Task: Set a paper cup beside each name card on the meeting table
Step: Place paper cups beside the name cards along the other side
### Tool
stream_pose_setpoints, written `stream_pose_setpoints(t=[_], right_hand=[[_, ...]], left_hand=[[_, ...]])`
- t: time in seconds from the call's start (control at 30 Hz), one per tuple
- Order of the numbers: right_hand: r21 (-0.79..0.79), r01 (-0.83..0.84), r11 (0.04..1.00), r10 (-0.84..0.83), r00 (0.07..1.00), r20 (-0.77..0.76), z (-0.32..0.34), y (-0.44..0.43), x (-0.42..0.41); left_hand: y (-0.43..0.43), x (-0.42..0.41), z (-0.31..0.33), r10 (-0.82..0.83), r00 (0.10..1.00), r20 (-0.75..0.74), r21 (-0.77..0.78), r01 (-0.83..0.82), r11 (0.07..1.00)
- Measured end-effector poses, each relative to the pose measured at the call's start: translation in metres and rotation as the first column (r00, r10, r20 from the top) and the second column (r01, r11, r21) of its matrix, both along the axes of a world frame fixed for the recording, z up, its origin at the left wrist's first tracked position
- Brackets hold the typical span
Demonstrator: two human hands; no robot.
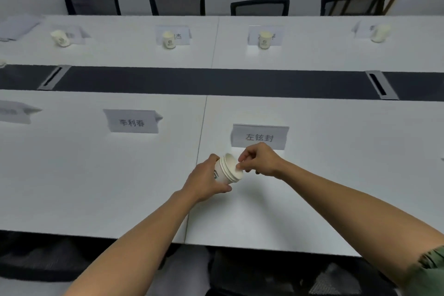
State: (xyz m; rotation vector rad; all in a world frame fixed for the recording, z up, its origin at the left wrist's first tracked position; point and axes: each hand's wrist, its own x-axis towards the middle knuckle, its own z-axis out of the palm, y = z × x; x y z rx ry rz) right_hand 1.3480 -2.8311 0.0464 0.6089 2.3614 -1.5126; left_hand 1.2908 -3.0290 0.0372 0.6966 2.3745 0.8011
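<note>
Right now I see the left hand (206, 179) wrapped around a stack of paper cups (228, 169) tilted above the table (312, 175), at six o'clock from the nearest name card (260, 137). The right hand (260, 160) pinches the top cup's rim. Four cups (169, 40) stand by far-side cards at twelve o'clock.

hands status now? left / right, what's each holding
Left hand: closed around the stack of paper cups, held tilted above the table.
Right hand: fingertips pinching the rim of the top cup in that stack.
</note>
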Motion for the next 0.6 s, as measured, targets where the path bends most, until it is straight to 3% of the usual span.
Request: stream_pose_setpoints(t=[0.37, 0.6], right_hand=[[-0.062, 0.237, 0.969, -0.232, 0.969, 0.082, -0.037, 0.027, -0.028], [-0.062, 0.222, 0.973, -0.215, 0.971, 0.106, -0.024, 0.064, -0.053]], left_hand=[[0.046, -0.057, -0.035, -0.169, 0.98, 0.102, 0.025, 0.168, 0.986], [0.072, -0.077, -0.036, -0.131, 0.985, 0.116, 0.045, 0.126, 0.991]])
